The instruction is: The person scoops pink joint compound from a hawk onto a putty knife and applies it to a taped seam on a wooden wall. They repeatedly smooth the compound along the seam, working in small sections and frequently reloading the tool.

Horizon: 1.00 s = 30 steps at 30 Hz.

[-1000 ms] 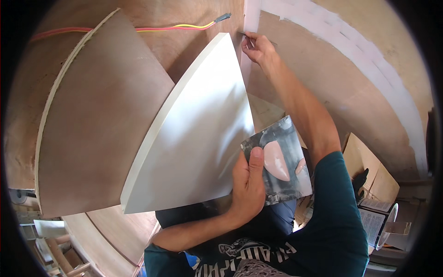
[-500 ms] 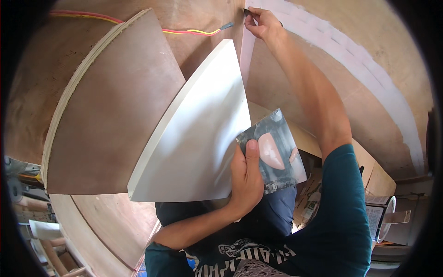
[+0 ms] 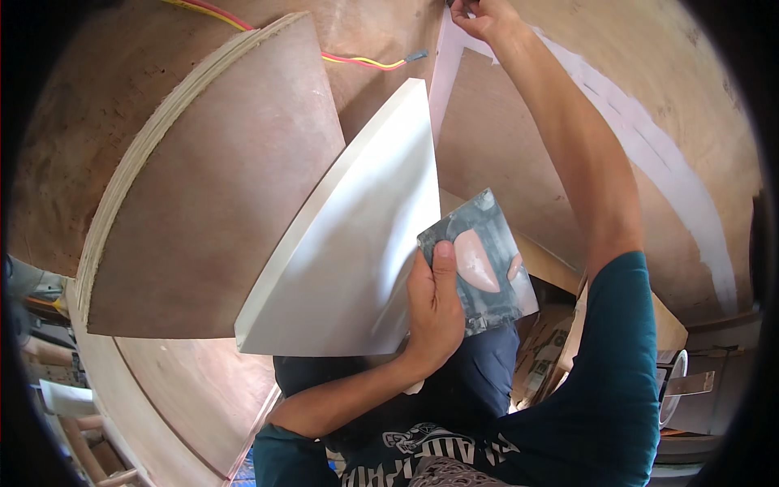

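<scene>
My left hand (image 3: 436,312) is closed on a flat grey mixing board (image 3: 488,213), thumb across its top. A mound of pink putty (image 3: 477,261) lies on the board, with a smaller dab at its right edge. High up at the wooden wall, my right hand (image 3: 480,18) is pinched around a small dark scraper, mostly cut off by the frame's upper edge. Just below the hand runs a pale pink band of putty (image 3: 442,91) down the corner seam. A broader pink band (image 3: 617,101) curves away to the right.
A white wedge-shaped panel (image 3: 349,231) stands left of the board, overlapping a brown plywood panel (image 3: 215,187). Red and yellow wires (image 3: 365,62) poke out above them. At the right sits an opened can (image 3: 672,390) with a flat strip (image 3: 691,383) across it.
My right hand has moved up and slightly right along the seam, taking the scraper towards the frame's upper edge. My left hand and the board stay nearly in place; the view has shifted slightly.
</scene>
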{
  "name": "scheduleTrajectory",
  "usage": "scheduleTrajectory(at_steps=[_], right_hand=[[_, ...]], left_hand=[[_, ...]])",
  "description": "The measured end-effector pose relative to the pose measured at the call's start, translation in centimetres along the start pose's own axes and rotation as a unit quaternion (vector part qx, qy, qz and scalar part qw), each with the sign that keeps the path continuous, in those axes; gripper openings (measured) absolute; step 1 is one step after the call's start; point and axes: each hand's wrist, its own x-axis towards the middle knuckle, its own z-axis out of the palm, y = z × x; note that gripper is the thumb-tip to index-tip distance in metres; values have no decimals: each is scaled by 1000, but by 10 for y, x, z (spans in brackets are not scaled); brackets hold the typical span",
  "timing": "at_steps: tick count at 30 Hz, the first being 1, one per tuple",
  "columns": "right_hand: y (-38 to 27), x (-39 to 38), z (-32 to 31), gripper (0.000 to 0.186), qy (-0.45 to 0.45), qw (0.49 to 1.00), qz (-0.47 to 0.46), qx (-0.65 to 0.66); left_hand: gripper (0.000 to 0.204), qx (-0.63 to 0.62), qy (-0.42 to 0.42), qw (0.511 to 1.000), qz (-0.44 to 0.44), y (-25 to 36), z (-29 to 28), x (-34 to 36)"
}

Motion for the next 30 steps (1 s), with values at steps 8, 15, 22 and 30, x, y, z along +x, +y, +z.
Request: scheduleTrajectory(at_steps=[8, 15, 22, 30], right_hand=[[-57, -21, 54, 10, -61, 998, -27, 9], [-81, -116, 53, 21, -110, 990, -82, 12], [-64, -246, -51, 27, -22, 906, -257, -336], [-31, -374, -50, 55, -173, 549, -489, -655]], left_hand=[[41, -53, 3, 998, -16, -1, 1, -3], [39, -126, 34, 991, 27, -3, 5, 17], [32, -306, 57, 948, -68, -12, 74, 86], [34, -368, 39, 900, -232, 30, 68, 108]])
